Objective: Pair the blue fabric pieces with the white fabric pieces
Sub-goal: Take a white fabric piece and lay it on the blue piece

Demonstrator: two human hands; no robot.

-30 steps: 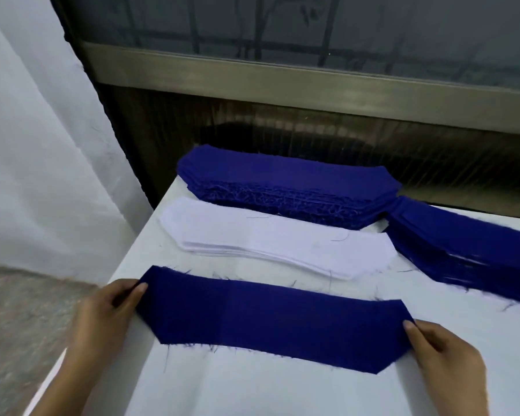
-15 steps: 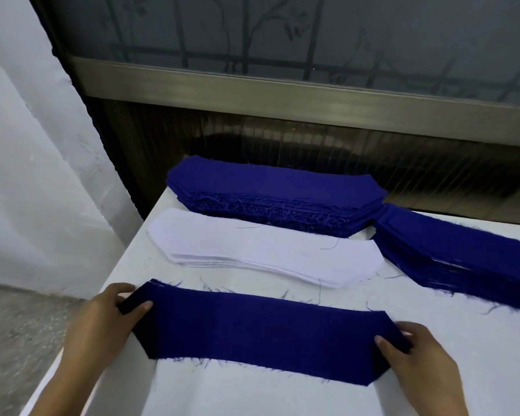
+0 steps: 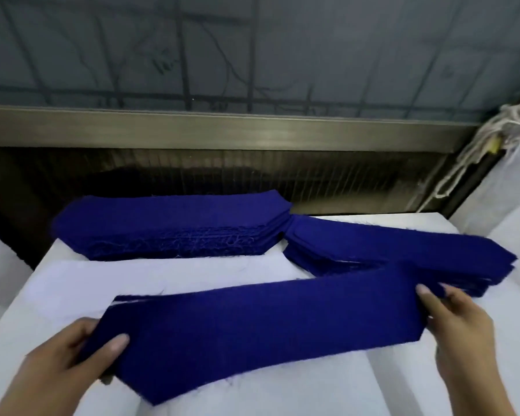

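A long blue fabric piece (image 3: 261, 331) with angled ends is lifted off the white table (image 3: 327, 391), tilted up to the right. My left hand (image 3: 72, 358) grips its left end, thumb on top. Its right end is pinched by my right hand (image 3: 460, 325). A stack of white fabric pieces (image 3: 138, 277) lies just behind it, partly covered by the held piece. One blue stack (image 3: 168, 226) sits at the back left, and another blue stack (image 3: 403, 253) runs along the back right, beside my right hand.
A dark wall with a metal rail (image 3: 252, 130) stands right behind the table. White cords (image 3: 487, 145) hang at the far right. White cloth drapes on both sides of the table; the table's left edge (image 3: 18, 301) drops off near my left hand.
Both hands have lifted the blue piece off the table and carried it to the right, toward the right blue stack. The view has swung up and right.
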